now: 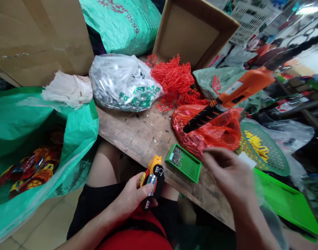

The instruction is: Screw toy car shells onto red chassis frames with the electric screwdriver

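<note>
My left hand (131, 196) is closed around a small toy car (153, 180) with a yellow, black and silver body, held over my lap at the table's front edge. My right hand (228, 173) hovers above the table to the right of a small green tray (189, 166); it is blurred by motion, fingers curled together near the red plastic bag (221, 133). What those fingers hold, if anything, I cannot make out. The green tray holds a small heap of tiny metal parts (176, 156) in its far corner.
An orange and black power screwdriver (226, 100) hangs over the red bag. Behind lie red plastic sprues (174, 78), a clear bag of metal parts (122, 83) and a cardboard box (192, 31). A green sack of packaged toys (31, 166) stands left, green baskets (276, 156) right.
</note>
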{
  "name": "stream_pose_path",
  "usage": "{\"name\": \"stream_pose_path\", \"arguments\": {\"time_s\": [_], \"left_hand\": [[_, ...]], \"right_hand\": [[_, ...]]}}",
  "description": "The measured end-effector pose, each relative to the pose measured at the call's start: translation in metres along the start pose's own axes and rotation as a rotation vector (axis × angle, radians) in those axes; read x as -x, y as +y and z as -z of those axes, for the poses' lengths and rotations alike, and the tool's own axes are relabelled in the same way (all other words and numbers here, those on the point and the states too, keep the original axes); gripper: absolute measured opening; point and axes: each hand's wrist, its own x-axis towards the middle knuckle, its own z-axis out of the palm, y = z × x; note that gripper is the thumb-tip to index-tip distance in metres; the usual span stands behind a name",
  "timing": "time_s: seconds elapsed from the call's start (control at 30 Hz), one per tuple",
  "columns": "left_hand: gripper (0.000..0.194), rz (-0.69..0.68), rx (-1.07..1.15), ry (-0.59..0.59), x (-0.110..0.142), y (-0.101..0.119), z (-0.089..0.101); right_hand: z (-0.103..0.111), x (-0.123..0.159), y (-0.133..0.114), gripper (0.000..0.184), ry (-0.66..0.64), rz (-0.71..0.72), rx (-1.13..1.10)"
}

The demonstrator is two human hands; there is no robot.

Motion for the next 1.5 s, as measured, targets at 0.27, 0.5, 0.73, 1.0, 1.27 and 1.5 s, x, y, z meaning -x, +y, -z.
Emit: {"name": "stream_pose_path", "arguments": {"time_s": [0.27, 0.5, 0.73, 1.0, 1.27, 1.5], "left_hand": [[0.067, 0.001, -0.035, 0.028, 0.002, 0.005, -0.010], [0.064, 0.010, -0.083, 0.010, 0.002, 0.004, -0.008], [0.065, 0.064, -0.078, -0.010, -0.008, -0.001, -0.005], [0.060, 0.066, -0.068, -0.004, -0.011, -0.009, -0.013], [0.063, 0.117, -0.079, 0.056, -0.010, 0.001, -0.028], [0.063, 0.157, -0.161, 0.023, -0.013, -0.001, -0.024]], "right_hand": [[-0.061, -0.141, -0.028, 0.032, 0.085, 0.370, -0.482], [-0.084, -0.133, -0.041, 0.016, 0.112, 0.383, -0.601], [-0.042, -0.073, -0.026, 0.012, 0.082, 0.155, -0.500], [-0.032, -0.030, 0.007, 0.016, 0.080, -0.022, -0.695], [-0.039, -0.026, 0.023, 0.021, 0.122, -0.065, -0.714], [-0.048, -0.031, 0.025, 0.024, 0.129, -0.038, -0.868]]}}
